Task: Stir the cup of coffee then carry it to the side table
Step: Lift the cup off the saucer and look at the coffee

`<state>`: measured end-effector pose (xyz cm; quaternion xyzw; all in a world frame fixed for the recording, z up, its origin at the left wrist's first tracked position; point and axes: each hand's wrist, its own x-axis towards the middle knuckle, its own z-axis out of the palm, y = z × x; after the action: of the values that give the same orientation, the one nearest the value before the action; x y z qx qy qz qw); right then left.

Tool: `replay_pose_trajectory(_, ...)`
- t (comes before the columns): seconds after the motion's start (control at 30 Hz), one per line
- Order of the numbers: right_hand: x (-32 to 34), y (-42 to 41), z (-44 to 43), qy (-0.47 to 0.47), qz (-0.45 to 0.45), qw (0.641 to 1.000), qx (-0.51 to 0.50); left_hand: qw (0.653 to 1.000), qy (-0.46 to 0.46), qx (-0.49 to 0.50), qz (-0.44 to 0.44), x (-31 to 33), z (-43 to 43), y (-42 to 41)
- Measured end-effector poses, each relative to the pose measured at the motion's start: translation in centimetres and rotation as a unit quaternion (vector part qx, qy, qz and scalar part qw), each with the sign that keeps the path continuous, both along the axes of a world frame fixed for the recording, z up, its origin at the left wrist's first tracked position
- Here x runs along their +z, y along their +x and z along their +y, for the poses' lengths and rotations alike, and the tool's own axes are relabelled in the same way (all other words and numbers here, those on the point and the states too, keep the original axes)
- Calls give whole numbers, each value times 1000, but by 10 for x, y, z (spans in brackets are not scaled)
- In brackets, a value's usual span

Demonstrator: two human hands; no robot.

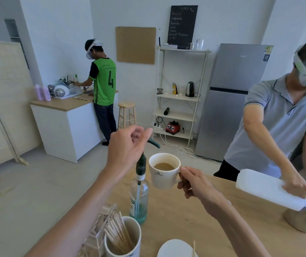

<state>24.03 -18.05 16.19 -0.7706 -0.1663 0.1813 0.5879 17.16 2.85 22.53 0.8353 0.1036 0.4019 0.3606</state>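
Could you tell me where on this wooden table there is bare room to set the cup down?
The table lies bare between the glass bottle, the saucer and the metal pot. Its near-left corner is crowded by the stick holder.

Right hand (195, 184) held white cup (164, 172) by its handle, lifted clear of wooden table (195, 219); cup upright, light brown coffee (164, 166) inside. Left hand (128, 145) raised beside it, fingers loosely curled, holding nothing. Pump bottle (139, 191) stood just left of cup; jar of wooden stirrers (121, 236) nearer the camera.
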Motion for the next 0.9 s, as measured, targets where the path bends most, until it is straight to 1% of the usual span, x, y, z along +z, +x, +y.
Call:
replay_pose_trajectory(0.07, -1, 0, 2, -4, -1, 1000, 0, 999, 53, 0, 11, 11, 1, 23)
replay_pose_trajectory(0.1, -1, 0, 3, -3, -2, 1000, 1, 997, 70, -13, 36, 16, 1, 33)
replay_pose_trajectory(0.17, 2, 0, 6, -2, -5, 1000, -3, 988, 95, -43, 116, 23, 3, 53)
replay_pose_trajectory(0.23, 5, 0, 10, 0, -11, 1000, -7, 972, 117, -69, 193, 23, 6, 70)
replay_pose_trajectory(0.37, 10, 1, 17, 8, -23, 999, -26, 948, 135, -86, 275, 12, 10, 85)
replay_pose_trajectory(0.43, 12, 2, 19, 8, -26, 999, -31, 945, 135, -73, 290, 7, 10, 87)
replay_pose_trajectory(0.53, 14, 2, 19, 14, -28, 999, -33, 945, 141, -55, 289, 5, 9, 86)
replay_pose_trajectory(0.63, 15, 2, 22, 18, -30, 999, -33, 944, 145, -51, 291, 6, 8, 85)
replay_pose_trajectory(0.77, 18, 1, 23, 18, -30, 999, -34, 949, 129, -41, 286, 4, 7, 87)
replay_pose_trajectory(0.9, 17, 1, 22, 26, -29, 999, -33, 942, 144, -38, 302, 3, 6, 88)
